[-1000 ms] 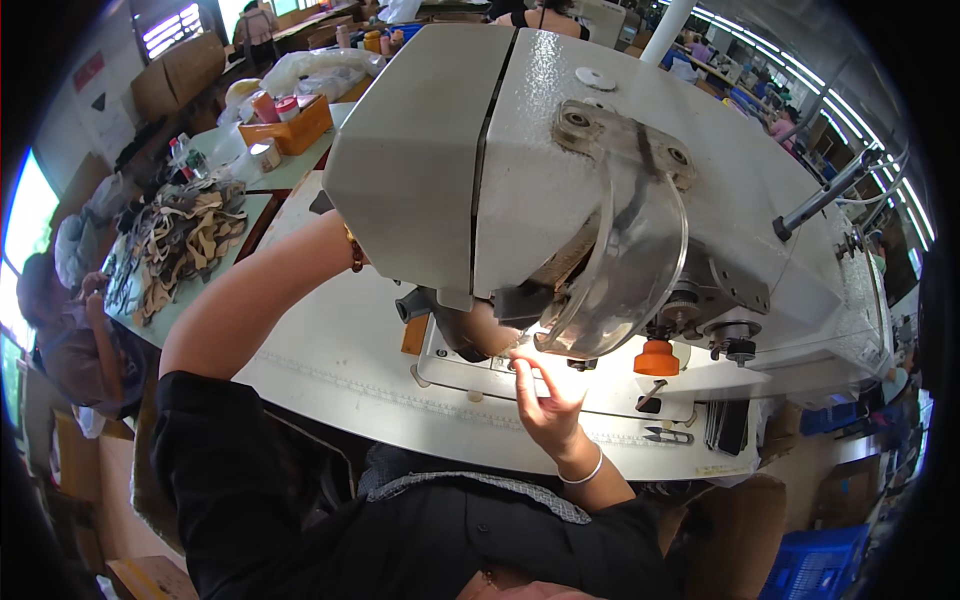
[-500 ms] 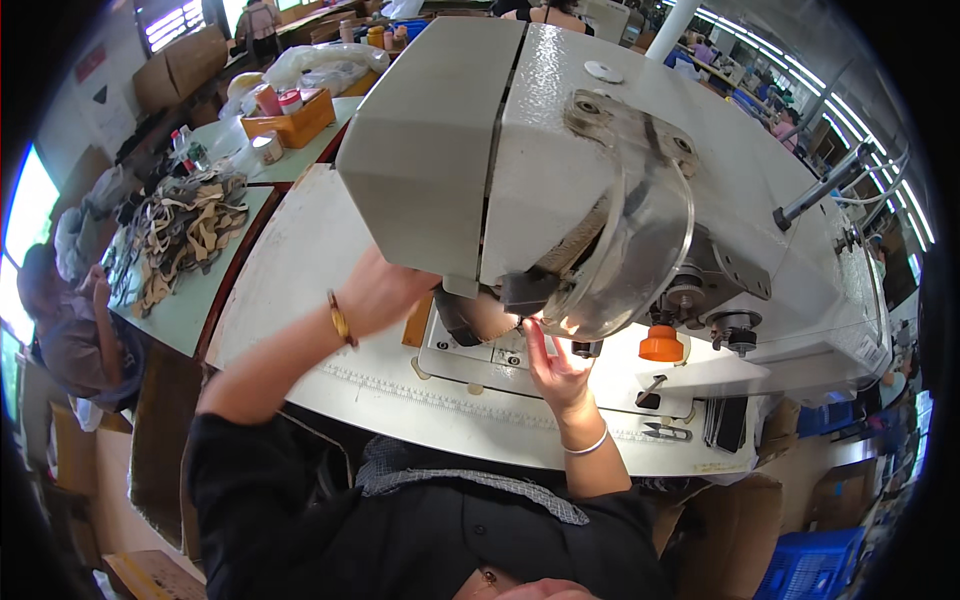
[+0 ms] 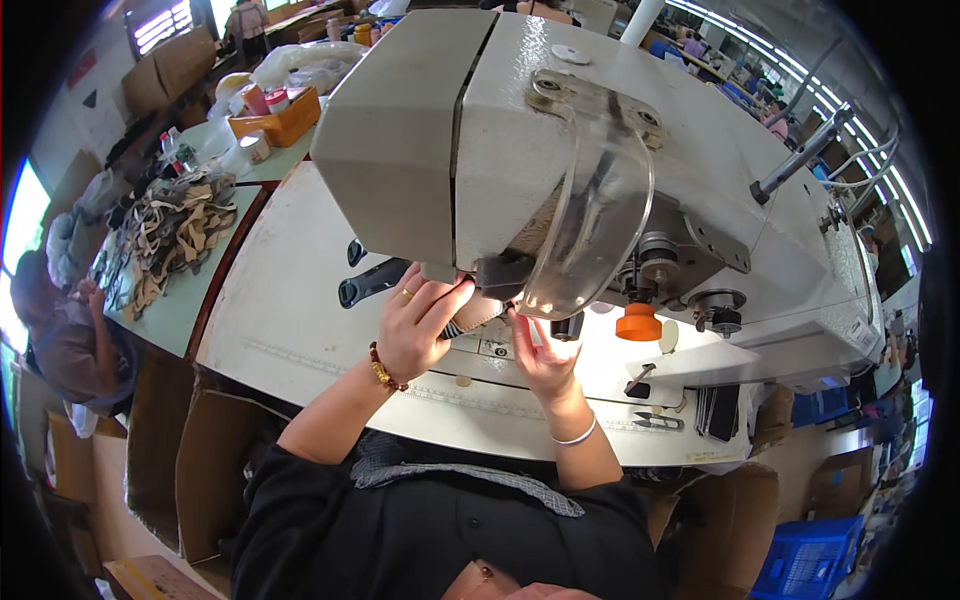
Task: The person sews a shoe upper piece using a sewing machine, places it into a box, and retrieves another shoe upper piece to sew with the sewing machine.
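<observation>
Left hand (image 3: 418, 325) raised under the head of the grey sewing machine (image 3: 520, 130), fingers curled narrow and pinching the near end of a small tan and dark strip piece (image 3: 478, 318). Gold ring on one finger, beaded bracelet (image 3: 381, 368) at the wrist. Right hand (image 3: 543, 352) just beside the left, palm up toward the lamp glow, fingers (image 3: 520, 325) bent up and touching the other end of the same strip piece, below the clear curved guard (image 3: 590, 230). Strip piece stretched between both hands, right at the needle area, partly hidden by the machine head. Thin silver bangle (image 3: 575, 436) on the right wrist. Black handles (image 3: 375, 280) just beyond the left hand, on the white table (image 3: 270, 330). Orange knob (image 3: 639, 322) near the right hand, on its outer side. Small snips (image 3: 660, 422) on the table edge, to the right of the right wrist. Heap of tan cut pieces (image 3: 175, 235) well apart, far out to the left of the left hand, on a green table (image 3: 170, 315). Orange tray (image 3: 285, 118) farther beyond that heap. Another person (image 3: 65, 330) seated at the far left.
</observation>
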`<state>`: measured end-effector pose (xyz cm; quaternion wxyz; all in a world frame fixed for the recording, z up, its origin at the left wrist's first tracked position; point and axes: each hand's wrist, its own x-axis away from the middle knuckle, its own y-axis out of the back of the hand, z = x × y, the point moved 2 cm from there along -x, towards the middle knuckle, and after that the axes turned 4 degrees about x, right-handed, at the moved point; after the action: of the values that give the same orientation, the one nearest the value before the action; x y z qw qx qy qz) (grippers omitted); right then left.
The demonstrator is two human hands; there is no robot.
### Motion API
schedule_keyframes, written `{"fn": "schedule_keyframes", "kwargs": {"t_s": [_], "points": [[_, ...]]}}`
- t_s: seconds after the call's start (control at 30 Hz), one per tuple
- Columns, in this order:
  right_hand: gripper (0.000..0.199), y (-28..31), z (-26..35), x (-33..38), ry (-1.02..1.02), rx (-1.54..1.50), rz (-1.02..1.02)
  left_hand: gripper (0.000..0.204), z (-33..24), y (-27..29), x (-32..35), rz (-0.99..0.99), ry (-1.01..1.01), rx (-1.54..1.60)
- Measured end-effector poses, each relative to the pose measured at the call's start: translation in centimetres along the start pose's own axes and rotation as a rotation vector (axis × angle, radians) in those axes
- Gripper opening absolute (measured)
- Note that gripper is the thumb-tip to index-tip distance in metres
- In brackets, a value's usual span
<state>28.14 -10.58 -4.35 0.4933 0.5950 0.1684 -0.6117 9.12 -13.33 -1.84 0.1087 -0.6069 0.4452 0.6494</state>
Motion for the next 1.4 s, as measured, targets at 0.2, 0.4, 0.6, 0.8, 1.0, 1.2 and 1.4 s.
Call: {"fn": "schedule_keyframes", "kwargs": {"t_s": [0.2, 0.4, 0.6, 0.8, 1.0, 1.2, 1.4], "points": [[0.018, 0.6, 0.6, -0.8, -0.026, -0.031, 0.006, 0.055, 0.1, -0.3, 0.3, -0.048, 0.029, 0.016], [0.018, 0.7, 0.8, -1.2, -0.022, -0.011, 0.013, 0.055, 0.3, -0.8, 0.5, -0.07, 0.062, 0.06], [0.018, 0.8, 0.8, -1.2, -0.058, -0.046, 0.021, 0.053, 0.7, -1.0, 0.5, -0.057, 0.074, 0.075], [0.019, 0.8, 1.1, -1.5, -0.03, 0.007, 0.018, 0.046, 1.9, -1.4, 0.9, -0.054, 0.106, 0.115], [0.02, 0.7, 1.0, -1.5, -0.062, -0.001, 0.012, 0.044, 1.7, -1.6, 0.5, -0.058, 0.119, 0.143], [0.021, 0.3, 0.3, -1.1, -0.075, -0.034, 0.019, 0.044, 1.4, -1.7, 0.4, -0.082, 0.153, 0.113], [0.011, -0.2, -0.3, -0.4, -0.048, -0.081, 0.006, 0.039, 1.1, -1.8, 0.1, -0.117, 0.172, 0.118]]}}
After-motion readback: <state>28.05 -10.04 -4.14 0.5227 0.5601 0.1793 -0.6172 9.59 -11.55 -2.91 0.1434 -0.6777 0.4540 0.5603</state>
